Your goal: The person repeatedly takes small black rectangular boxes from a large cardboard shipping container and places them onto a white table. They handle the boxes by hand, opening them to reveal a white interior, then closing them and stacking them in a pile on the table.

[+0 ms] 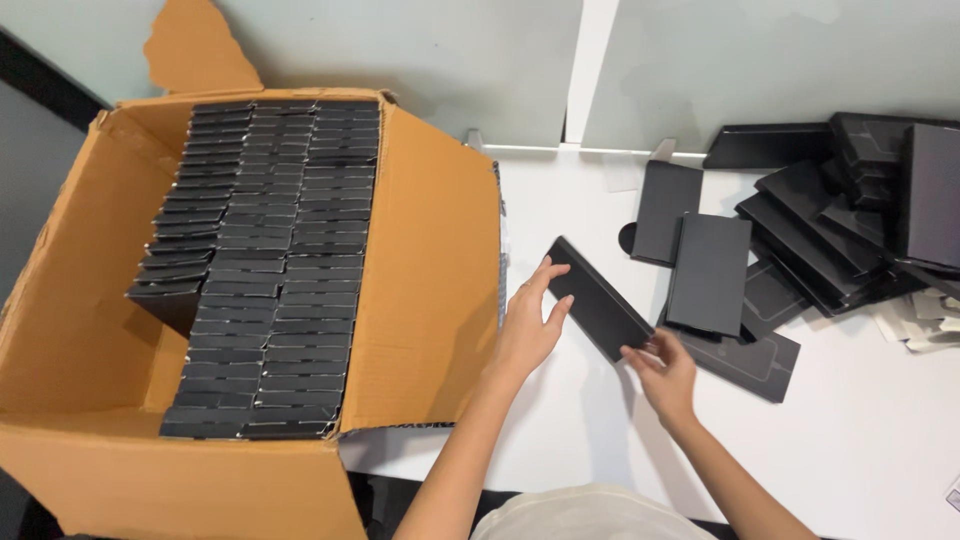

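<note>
While both hands hold it at opposite ends, the flat black carton [598, 298] hovers just above the white desk [560, 420], between the big cardboard box [430, 260] and the loose pieces to the right. Left hand [527, 325]: fingers spread along the upper-left end, thumb under, closed on the carton. Right hand [665, 375]: fingers pinch the lower-right corner. The carton lies slanted, its upper end toward the box wall.

Step in hand, by my reading: one flat piece is gripped and being shaped or squared. The next handling calls for firm hold on both ends and care at the thin edges, which would crease easily.

The cardboard box holds three tight rows of black pieces standing on edge [265, 270]; bare floor shows only at its left side. Its right wall stands near the left wrist, so room that way is narrow. To the right, flat black sleeves [708, 272] lie just beside the right hand, and a heap of black trays [860, 210] sits farther off. Bare desk lies toward the near edge.
</note>
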